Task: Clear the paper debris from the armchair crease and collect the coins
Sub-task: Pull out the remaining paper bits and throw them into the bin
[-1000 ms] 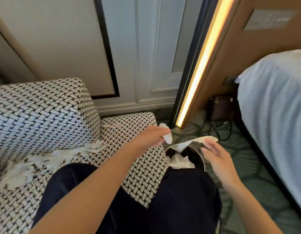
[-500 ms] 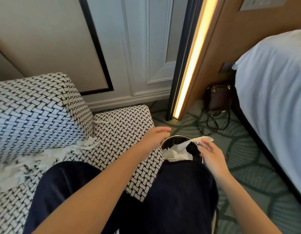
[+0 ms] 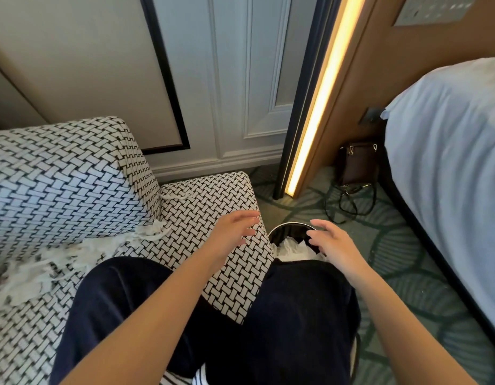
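White shredded paper debris [image 3: 82, 252] lies along the crease of the black-and-white woven armchair [image 3: 74, 173], from the left edge up to the seat's back corner, with one more scrap [image 3: 175, 196] farther back. My left hand [image 3: 234, 232] hovers empty over the seat's right edge, fingers spread. My right hand [image 3: 331, 241] is held over a round black bin [image 3: 292, 229] on the floor, fingers relaxed and empty. Crumpled white paper [image 3: 293, 248] fills the bin. No coins show.
My dark-trousered legs [image 3: 296, 315] cover the seat's front and the bin's near side. A bed with white sheets [image 3: 449, 168] stands at the right. A brown handbag with straps [image 3: 356, 165] sits on the green carpet by a lit door frame [image 3: 318, 98].
Both hands held paper pieces over the bin a second ago; now both are empty and the paper lies in the bin. My hands have spread open.
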The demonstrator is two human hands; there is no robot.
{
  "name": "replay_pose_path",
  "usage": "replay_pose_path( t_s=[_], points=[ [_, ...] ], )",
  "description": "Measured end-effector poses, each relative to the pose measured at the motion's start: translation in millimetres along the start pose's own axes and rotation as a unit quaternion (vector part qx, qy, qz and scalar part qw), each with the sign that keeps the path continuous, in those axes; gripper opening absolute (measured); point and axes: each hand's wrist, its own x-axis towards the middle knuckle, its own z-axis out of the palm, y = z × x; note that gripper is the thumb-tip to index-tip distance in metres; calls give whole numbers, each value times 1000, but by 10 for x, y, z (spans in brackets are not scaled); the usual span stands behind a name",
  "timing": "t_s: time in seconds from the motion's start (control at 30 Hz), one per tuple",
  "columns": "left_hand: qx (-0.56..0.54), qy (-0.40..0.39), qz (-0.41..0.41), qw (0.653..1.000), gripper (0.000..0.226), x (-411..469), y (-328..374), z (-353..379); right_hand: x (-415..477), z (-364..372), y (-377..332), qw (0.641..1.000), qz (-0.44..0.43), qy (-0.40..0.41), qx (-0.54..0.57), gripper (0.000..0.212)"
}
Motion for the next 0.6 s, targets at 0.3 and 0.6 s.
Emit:
replay_pose_path(
  t_s=[0.3,0.6],
  points=[
    [-69,65,18,995,20,-327,-56,-617,-261,336,-631,994,-99,-47,-18,26],
    [-134,156,60,977,20,-797,-189,-1566,-540,1277,-1226,962,-201,-156,-96,24]
  ],
)
